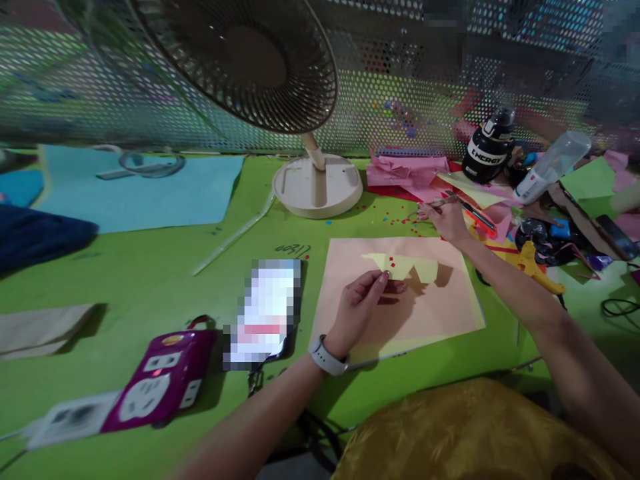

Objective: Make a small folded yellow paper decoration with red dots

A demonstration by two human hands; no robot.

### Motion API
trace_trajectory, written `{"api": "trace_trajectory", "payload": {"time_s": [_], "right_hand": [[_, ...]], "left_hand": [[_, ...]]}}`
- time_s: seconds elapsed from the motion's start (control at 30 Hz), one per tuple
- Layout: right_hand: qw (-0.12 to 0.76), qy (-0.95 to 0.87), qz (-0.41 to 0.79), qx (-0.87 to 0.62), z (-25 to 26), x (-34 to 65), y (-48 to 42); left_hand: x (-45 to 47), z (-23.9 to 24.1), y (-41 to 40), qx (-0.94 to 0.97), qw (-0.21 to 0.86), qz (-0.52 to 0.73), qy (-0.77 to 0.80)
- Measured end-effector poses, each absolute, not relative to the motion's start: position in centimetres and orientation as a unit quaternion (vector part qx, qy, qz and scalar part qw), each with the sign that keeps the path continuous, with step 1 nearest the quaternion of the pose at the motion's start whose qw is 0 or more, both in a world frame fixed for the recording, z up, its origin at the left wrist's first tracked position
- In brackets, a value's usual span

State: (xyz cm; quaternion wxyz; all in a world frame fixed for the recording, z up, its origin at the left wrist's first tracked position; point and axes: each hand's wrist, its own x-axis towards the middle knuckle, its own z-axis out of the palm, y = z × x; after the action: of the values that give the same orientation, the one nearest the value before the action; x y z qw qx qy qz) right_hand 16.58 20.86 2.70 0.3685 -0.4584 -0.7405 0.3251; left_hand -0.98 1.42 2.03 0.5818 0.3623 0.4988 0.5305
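Note:
My left hand (361,307), with a white watch on the wrist, pinches a pale yellow cut paper shape (413,267) and holds it just above a peach paper sheet (440,307) on the green table. My right hand (445,219) reaches to the far right and closes on a thin stick-like tool (440,203), next to a red pen-like thing (477,217) on pink and yellow papers.
A beige desk fan (310,180) stands at the back middle. A phone (265,313) and a purple power strip (160,380) lie at the left. A black bottle (490,150), clear bottle (550,167), yellow glue gun (540,270) and paper scraps crowd the right. Blue paper (140,190) lies far left.

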Motion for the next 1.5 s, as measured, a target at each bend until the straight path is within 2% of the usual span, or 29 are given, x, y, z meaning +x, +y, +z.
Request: {"api": "trace_trajectory", "payload": {"time_s": [0.1,0.23,0.43,0.67,1.5], "right_hand": [[0.367,-0.744,0.31,-0.465,3.2,17.2,20.3],[0.413,-0.73,0.314,-0.445,4.8,18.2,18.6],[0.455,-0.699,0.362,-0.416,7.5,19.3,12.7],[0.438,-0.695,0.418,-0.387,8.4,18.7,7.9],[0.42,-0.727,0.385,-0.384,7.6,18.0,7.1]], "left_hand": [[-1.0,2.1,1.4,0.356,0.588,0.528,0.498],[-0.8,2.2,1.4,0.349,0.591,0.524,0.504],[-0.2,2.6,1.1,0.333,0.597,0.532,0.501],[0.0,2.8,1.1,0.335,0.6,0.533,0.494],[0.1,2.6,0.9,0.345,0.598,0.531,0.492]]}}
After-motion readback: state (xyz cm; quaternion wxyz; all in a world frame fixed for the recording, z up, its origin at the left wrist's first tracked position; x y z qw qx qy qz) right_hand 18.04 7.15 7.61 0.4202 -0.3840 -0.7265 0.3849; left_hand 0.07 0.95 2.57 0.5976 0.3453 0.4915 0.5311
